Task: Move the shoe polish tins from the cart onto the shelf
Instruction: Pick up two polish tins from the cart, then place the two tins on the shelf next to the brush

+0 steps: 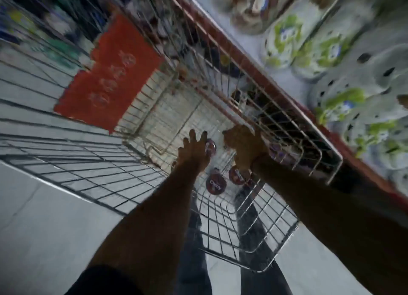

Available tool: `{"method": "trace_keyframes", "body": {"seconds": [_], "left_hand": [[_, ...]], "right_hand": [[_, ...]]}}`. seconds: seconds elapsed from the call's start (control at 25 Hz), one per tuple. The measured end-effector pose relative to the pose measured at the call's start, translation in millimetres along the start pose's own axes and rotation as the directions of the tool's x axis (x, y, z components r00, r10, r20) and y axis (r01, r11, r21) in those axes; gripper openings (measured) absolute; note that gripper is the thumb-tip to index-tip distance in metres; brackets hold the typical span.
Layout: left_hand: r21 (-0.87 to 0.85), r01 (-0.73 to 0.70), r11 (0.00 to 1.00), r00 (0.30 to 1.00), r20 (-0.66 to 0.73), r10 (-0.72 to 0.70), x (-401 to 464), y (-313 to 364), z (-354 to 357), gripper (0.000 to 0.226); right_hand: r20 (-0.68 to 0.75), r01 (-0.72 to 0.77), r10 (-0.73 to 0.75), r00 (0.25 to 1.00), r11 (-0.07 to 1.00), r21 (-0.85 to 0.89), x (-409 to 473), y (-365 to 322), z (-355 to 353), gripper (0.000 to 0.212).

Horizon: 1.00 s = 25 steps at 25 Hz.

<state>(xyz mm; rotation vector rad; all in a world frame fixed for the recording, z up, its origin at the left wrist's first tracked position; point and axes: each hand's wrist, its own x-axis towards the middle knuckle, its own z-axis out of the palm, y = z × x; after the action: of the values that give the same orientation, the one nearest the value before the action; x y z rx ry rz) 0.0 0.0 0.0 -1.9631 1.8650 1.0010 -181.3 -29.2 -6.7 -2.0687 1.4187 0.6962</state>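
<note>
My left hand (194,151) reaches into the wire metal cart (276,246), fingers spread over a round dark-red polish tin (210,148). Two similar tins (216,183) lie on the cart floor. My right hand (245,146) is curled, whether gripping anything I cannot tell.

I see a red sign (108,74) with pale, blurred markings hanging on the far wire panel. To the right lies a row of pale foam clogs (309,43) with green and blue prints, the nearer ones dotted with dark holes. The grey floor (39,217) spreads below, crossed by a thin crack. Blurred packaged goods (33,23) fill the upper left corner.
</note>
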Motion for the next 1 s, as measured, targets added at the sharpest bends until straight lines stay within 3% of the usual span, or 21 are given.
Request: {"method": "trace_keyframes", "body": {"seconds": [0.2, 0.32, 0.44, 0.6, 0.76, 0.88, 1.0], "left_hand": [[-0.035, 0.071, 0.997, 0.997, 0.039, -0.069, 26.7, 22.1, 18.6, 0.073], [-0.006, 0.041, 0.999, 0.998, 0.046, -0.04, 16.2, 13.9, -2.6, 0.084], [0.009, 0.023, 1.0, 0.998, -0.057, -0.022, -12.6, 0.4, -68.3, 0.075], [-0.054, 0.006, 0.999, 0.967, -0.256, -0.02, -67.9, -16.8, -191.5, 0.079], [-0.129, -0.178, 0.976, 0.815, -0.575, 0.073, -117.0, -22.4, -306.3, 0.079], [-0.114, -0.333, 0.936, 0.676, -0.721, 0.153, -134.9, 0.0, -371.8, 0.069], [-0.046, -0.526, 0.849, 0.536, -0.793, 0.289, -147.5, 63.1, -415.0, 0.057]], "right_hand": [[-0.101, 0.003, -0.01, 0.995, 0.998, -0.066, 37.2, 13.0, 15.5, 0.057], [-0.04, -0.09, 0.088, 0.995, 0.995, -0.042, 21.6, 7.2, -4.4, 0.072], [-0.061, -0.107, 0.113, 0.992, 0.99, 0.094, -13.1, -10.2, -58.1, 0.086], [-0.268, 0.043, 0.021, 0.963, 0.972, 0.23, -58.1, -62.2, -170.9, 0.082], [-0.632, 0.227, -0.023, 0.775, 0.943, 0.244, -108.6, -97.2, -289.5, 0.077], [-0.785, 0.228, 0.014, 0.619, 0.953, 0.197, -158.0, -96.6, -363.7, 0.071], [-0.892, 0.189, 0.099, 0.441, 0.961, 0.2, -212.7, -63.7, -405.2, 0.067]]}}
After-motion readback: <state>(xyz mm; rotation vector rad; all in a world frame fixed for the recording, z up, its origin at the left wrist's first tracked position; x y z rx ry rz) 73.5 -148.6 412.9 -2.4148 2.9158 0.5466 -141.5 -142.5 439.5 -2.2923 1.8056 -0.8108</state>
